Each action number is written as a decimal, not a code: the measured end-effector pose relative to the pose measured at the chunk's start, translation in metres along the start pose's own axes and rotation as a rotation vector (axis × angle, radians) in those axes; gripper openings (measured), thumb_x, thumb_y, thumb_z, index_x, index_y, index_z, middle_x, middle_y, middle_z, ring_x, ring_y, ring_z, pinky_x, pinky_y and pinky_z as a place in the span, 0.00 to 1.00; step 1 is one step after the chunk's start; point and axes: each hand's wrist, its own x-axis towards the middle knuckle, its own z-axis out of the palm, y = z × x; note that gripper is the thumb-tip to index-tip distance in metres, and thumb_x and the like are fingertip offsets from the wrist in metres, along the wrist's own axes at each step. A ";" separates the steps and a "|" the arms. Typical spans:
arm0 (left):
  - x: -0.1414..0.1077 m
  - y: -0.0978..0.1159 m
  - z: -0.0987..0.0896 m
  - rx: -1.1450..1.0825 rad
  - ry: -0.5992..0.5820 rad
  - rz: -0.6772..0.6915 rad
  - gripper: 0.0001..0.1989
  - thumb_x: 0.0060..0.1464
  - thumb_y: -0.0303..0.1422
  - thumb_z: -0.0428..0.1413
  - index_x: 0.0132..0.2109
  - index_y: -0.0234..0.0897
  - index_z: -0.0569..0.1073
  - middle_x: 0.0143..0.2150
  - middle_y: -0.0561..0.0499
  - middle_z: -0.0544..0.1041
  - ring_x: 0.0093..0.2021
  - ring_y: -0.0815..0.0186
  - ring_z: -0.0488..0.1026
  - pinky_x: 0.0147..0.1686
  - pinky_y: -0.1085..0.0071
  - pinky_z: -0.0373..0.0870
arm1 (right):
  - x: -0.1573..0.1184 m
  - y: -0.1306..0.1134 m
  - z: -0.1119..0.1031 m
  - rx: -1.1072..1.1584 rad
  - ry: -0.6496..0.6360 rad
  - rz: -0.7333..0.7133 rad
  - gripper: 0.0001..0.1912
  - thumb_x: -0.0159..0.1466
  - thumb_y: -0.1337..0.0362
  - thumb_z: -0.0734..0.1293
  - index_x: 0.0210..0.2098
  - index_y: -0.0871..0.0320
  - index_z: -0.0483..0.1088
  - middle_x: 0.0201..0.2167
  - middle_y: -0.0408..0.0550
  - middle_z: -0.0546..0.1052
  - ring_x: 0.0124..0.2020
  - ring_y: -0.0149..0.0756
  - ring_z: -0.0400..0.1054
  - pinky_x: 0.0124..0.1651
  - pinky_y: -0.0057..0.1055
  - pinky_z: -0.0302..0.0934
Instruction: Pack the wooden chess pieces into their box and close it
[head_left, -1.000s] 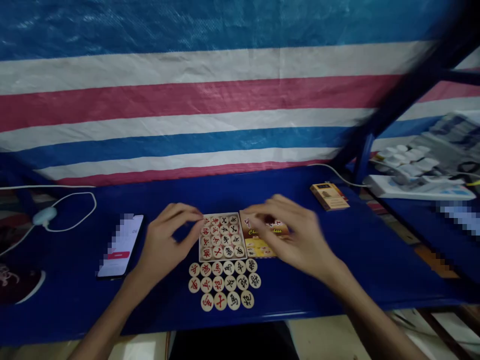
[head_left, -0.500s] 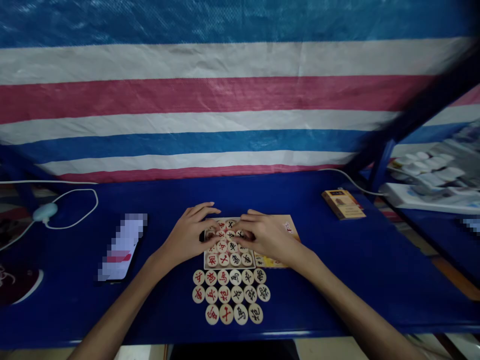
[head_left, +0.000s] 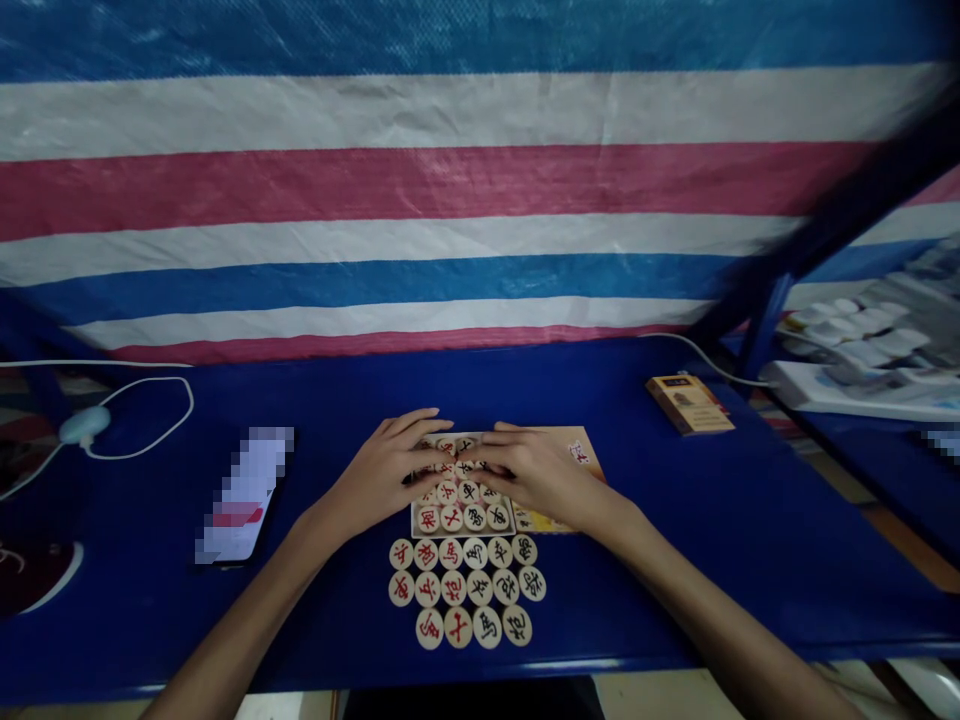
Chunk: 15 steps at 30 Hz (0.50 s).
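Note:
A shallow white box (head_left: 463, 536) holds rows of round wooden pieces with red characters on the left and black ones on the right. My left hand (head_left: 390, 475) reaches over its left side, fingers apart, fingertips at the upper pieces. From the right, my right hand (head_left: 529, 470) bends its fingers over the upper right pieces; whether a piece is gripped is hidden. Below the box, more pieces (head_left: 453, 587) lie face up in three rows. A tan and yellow printed lid (head_left: 589, 455) lies partly under my right hand.
On the left are a phone (head_left: 244, 495), a light blue round device (head_left: 85, 425) with a white cable, and a dark red shoe (head_left: 34, 575). A small yellow-brown box (head_left: 690, 404) sits at the right, near a white power strip (head_left: 840, 390).
The fingers of both hands have shifted slightly over the upper pieces, and my left fingertips reach a little further right. The rows below the box look the same.

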 end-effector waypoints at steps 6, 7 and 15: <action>0.000 -0.002 -0.001 0.014 0.014 0.025 0.12 0.68 0.37 0.54 0.55 0.55 0.77 0.68 0.57 0.68 0.71 0.58 0.58 0.62 0.49 0.67 | -0.001 0.001 0.001 -0.009 0.001 -0.002 0.16 0.74 0.59 0.63 0.59 0.48 0.72 0.45 0.46 0.81 0.47 0.39 0.74 0.59 0.44 0.61; 0.000 -0.003 0.000 0.012 0.027 0.027 0.12 0.68 0.37 0.54 0.55 0.55 0.77 0.68 0.57 0.68 0.71 0.58 0.58 0.62 0.49 0.67 | -0.001 0.001 0.001 -0.015 0.012 0.002 0.16 0.74 0.59 0.62 0.58 0.49 0.73 0.44 0.46 0.80 0.46 0.39 0.74 0.57 0.43 0.62; 0.001 -0.002 0.012 0.008 0.155 0.031 0.08 0.67 0.34 0.55 0.50 0.45 0.78 0.63 0.52 0.73 0.68 0.58 0.63 0.61 0.52 0.69 | -0.001 -0.002 0.008 -0.069 0.069 0.000 0.16 0.75 0.56 0.60 0.53 0.52 0.76 0.43 0.48 0.78 0.46 0.39 0.73 0.50 0.38 0.65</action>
